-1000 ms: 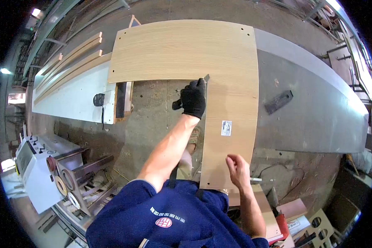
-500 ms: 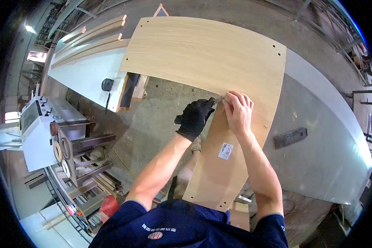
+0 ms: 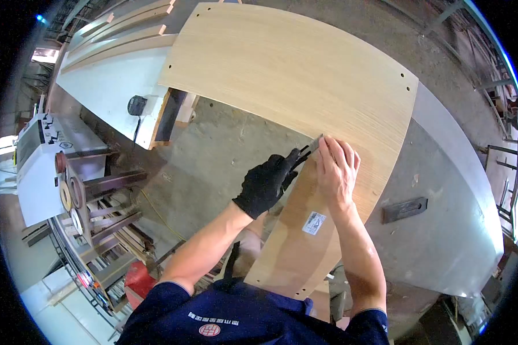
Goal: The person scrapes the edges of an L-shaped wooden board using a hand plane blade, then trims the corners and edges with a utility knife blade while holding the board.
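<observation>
I can make out no words: the white label (image 3: 313,223) on my pale board (image 3: 299,63) carries print too small to read, and the lettering (image 3: 213,319) beside the red emblem (image 3: 209,330) on my navy shirt (image 3: 265,322) blurs.

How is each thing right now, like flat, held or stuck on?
Light L-shaped wooden board: lying flat.
White rectangular label: stuck on the board.
Thin grey metal blade: held, at the board's inner corner.
Black-gloved left grip: closed, holding the blade.
Bare right grip: palm down, at the blade.
Dark flat bar: lying flat.
Small black rounded object: resting, strap hanging.
</observation>
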Demonstrator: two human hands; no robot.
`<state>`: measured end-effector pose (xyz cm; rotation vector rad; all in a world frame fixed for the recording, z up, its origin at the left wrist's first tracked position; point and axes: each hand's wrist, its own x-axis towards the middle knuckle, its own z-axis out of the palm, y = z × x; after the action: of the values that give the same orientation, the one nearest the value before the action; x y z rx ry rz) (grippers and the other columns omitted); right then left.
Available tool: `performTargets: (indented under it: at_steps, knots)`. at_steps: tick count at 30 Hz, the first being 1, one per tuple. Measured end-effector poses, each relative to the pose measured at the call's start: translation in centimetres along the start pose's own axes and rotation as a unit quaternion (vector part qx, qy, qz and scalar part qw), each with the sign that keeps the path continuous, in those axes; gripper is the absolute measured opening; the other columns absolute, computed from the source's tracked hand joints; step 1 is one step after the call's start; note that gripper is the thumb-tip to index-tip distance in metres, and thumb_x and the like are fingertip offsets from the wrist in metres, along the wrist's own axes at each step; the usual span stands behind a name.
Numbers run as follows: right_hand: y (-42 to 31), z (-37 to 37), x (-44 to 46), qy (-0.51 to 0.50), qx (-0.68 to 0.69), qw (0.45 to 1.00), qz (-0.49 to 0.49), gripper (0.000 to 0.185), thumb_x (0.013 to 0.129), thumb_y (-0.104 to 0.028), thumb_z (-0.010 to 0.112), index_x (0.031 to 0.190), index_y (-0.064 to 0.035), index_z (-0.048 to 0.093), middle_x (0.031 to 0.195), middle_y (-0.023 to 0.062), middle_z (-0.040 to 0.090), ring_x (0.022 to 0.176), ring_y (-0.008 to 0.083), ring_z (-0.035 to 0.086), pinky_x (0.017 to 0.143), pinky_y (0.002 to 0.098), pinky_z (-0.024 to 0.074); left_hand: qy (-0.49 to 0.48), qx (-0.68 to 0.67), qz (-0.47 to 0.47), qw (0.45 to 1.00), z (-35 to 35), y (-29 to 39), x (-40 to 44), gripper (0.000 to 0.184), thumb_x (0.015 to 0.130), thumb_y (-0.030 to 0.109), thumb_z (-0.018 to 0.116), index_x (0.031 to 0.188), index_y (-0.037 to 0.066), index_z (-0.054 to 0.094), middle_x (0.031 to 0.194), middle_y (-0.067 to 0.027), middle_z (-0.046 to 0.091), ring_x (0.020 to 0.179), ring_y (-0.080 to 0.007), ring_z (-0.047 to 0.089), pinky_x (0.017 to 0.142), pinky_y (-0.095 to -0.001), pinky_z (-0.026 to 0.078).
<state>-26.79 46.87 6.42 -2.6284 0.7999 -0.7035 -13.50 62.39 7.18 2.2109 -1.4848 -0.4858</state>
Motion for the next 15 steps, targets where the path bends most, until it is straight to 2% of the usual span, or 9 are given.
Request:
performTargets:
  at_steps: [5,15]
  knots:
    - [0.1,0.2,0.6,-0.023,-0.011,1.000,-0.004,0.035,0.088,-0.009,0.070,0.122,-0.0025,0.070,0.132,0.0066,0.065,0.123,0.0255,0.057,0.105,0.0429,0.0413,0.064,0.012,0.027,0.997,0.9,-0.7,0.8,0.055,0.094,0.021,0.066,0.147,0.016,0.051,0.087,-0.0108,0.064,0.064,-0.0286,0.065,0.052,-0.0401,0.052]
    - [0.5,-0.2,0.3,-0.059,0.007,0.998,-0.018,0.039,0.090,-0.010,0.068,0.128,-0.0018,0.067,0.138,0.0089,0.063,0.130,0.0267,0.053,0.109,0.0441,0.0382,0.082,0.050,-0.010,0.995,1.8,0.4,0.0,0.057,0.092,0.022,0.067,0.147,0.017,0.052,0.087,-0.0086,0.064,0.062,-0.0273,0.065,0.051,-0.0397,0.053]
